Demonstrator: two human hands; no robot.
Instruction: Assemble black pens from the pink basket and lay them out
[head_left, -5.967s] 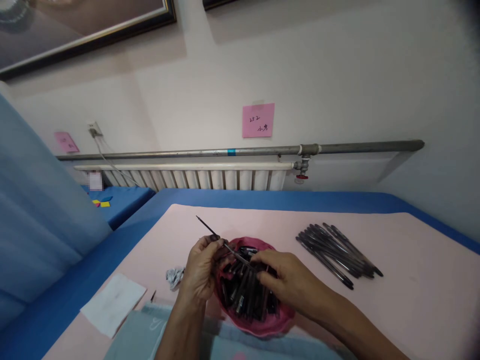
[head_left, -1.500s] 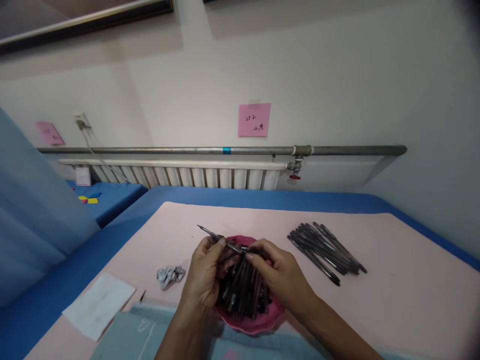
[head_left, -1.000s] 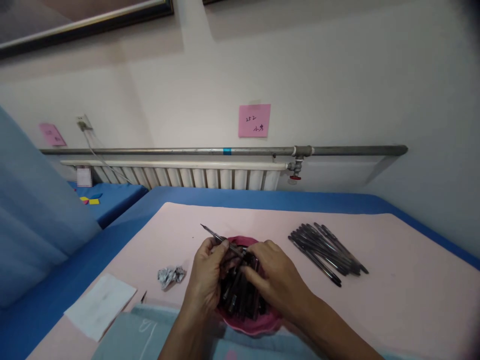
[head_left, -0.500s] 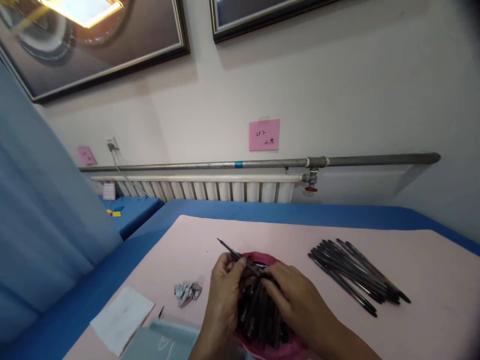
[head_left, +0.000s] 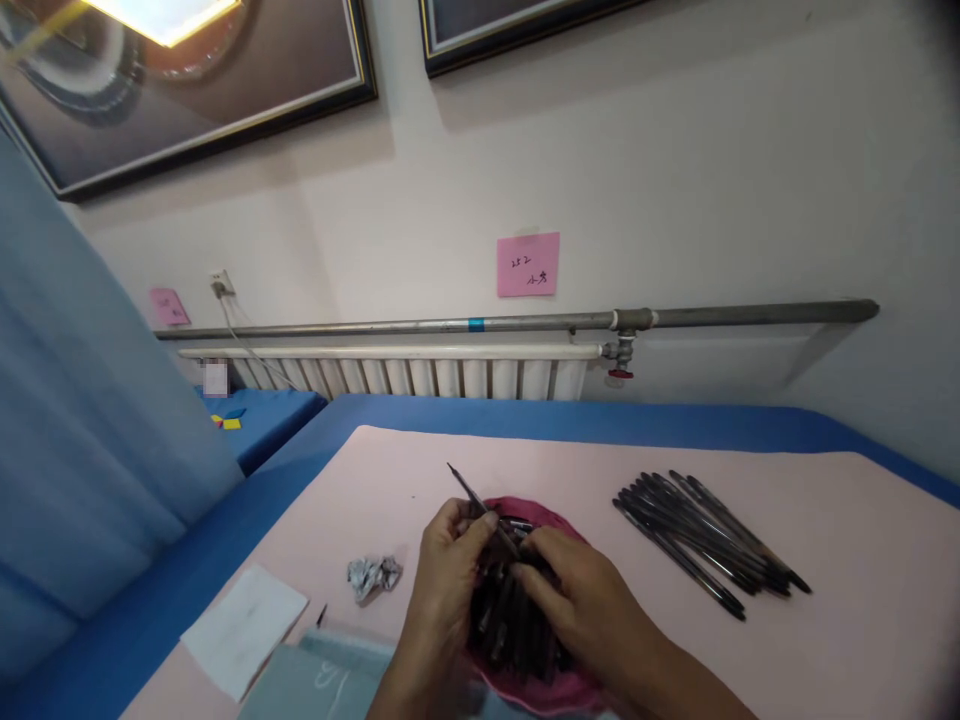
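Observation:
My left hand (head_left: 444, 575) is closed around a dark, slim pen (head_left: 466, 487), whose pointed tip sticks out up and to the left. At the pen's lower end, my right hand (head_left: 592, 595) pinches with thumb and fingers; exactly what lies between those fingertips is partly hidden. Both hands are over a deep pink, soft-looking container (head_left: 547, 692). Many dark pens (head_left: 514, 630) fill it below my fingers. To the right, a fanned pile of black pens (head_left: 697, 535) lies on the pink sheet (head_left: 840, 560).
Left of my hands lie a crumpled silvery wad (head_left: 373, 577), a white folded cloth (head_left: 246, 630), a pale teal packet (head_left: 319, 680) and a small dark piece (head_left: 322, 615). A blue curtain (head_left: 97, 420) hangs at left. Behind the table stand a radiator (head_left: 450, 378) and pipe (head_left: 360, 329).
The pen in my hands has tilted more upright, its tip shifting slightly right and up. Both hands remain over the container, and the pile at right lies as before.

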